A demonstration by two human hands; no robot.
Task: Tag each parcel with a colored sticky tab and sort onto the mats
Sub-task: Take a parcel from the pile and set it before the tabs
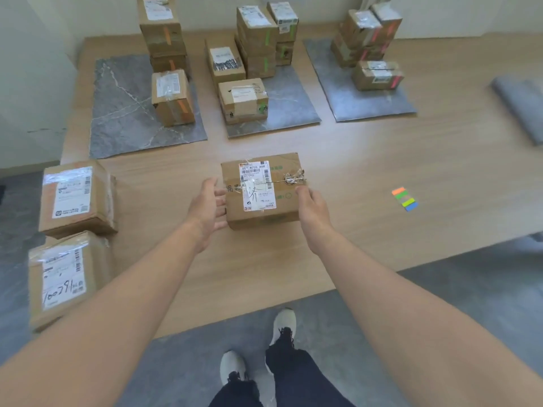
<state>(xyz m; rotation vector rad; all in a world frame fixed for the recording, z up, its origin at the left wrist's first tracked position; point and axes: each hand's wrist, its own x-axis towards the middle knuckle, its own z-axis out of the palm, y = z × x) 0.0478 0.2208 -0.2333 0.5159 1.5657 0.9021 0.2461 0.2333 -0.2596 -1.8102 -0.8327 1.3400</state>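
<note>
A brown cardboard parcel point(261, 190) with a white shipping label sits on the wooden table point(367, 160) in front of me. My left hand point(207, 205) is at its left side, fingers spread and relaxed, touching or nearly touching the cardboard. My right hand point(311, 205) holds its right edge, fingers curled round the side. A pad of colored sticky tabs point(405, 198) lies on the table to the right. Three grey mats lie at the back: the left mat point(123, 118) bears orange-tagged parcels, the middle mat point(289, 113) green-tagged ones, the right mat point(358, 104) pink-tagged ones.
Two untagged parcels, one point(77, 198) behind the other point(63, 279), sit at the table's left front edge. A folded grey cloth point(521, 104) lies at the far right. My feet stand on grey floor below the table edge.
</note>
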